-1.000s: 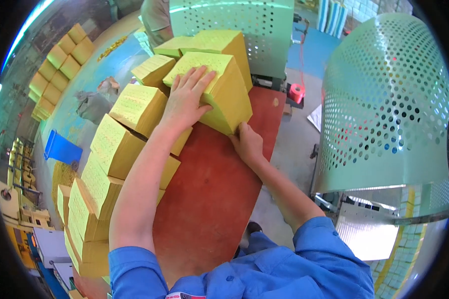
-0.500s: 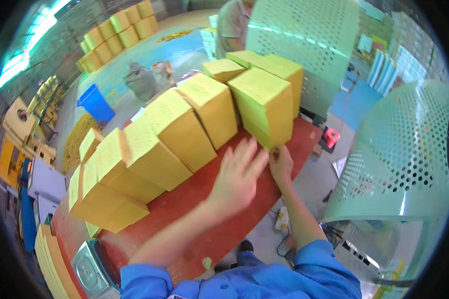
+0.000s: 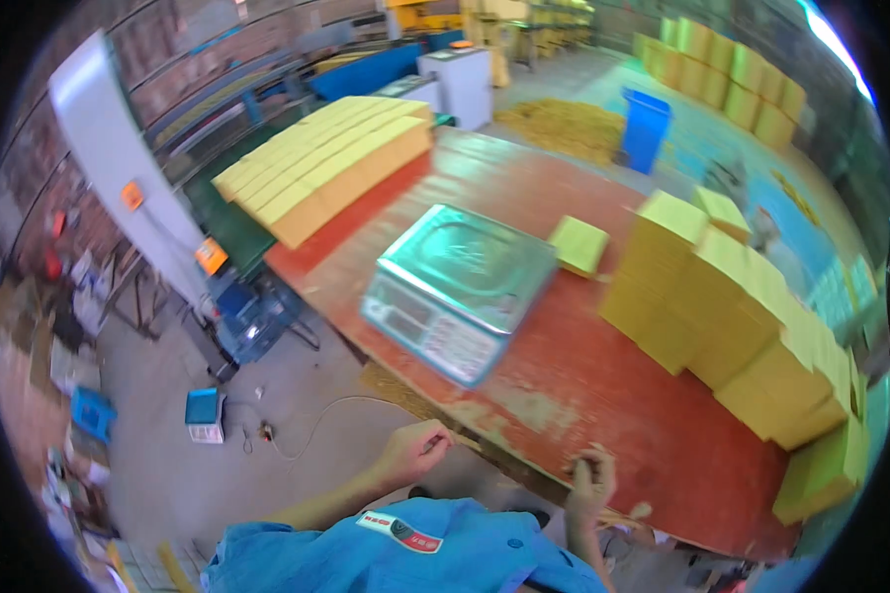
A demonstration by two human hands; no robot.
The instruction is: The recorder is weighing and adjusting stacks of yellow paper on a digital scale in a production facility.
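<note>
My left hand is loosely closed just off the table's near edge, with nothing visible in it. Close to that edge, my right hand has its fingers curled in and shows no object. A bench scale with a shiny metal pan lies beyond both hands on the red table. Beside its pan is a small yellow block. Tall yellow blocks, like stacked sheets, stand in a row to the right. The nearest yellow block leans out at the row's end.
A long row of yellow stacks lies at the table's far left. A pale upright post stands left of it. On the floor are a smaller scale and a cable. A blue bin stands behind the table.
My view has swung left, bringing the scale to the middle and the block row to the right. Both hands have come away from the blocks, back toward my body, and their fingers have curled.
</note>
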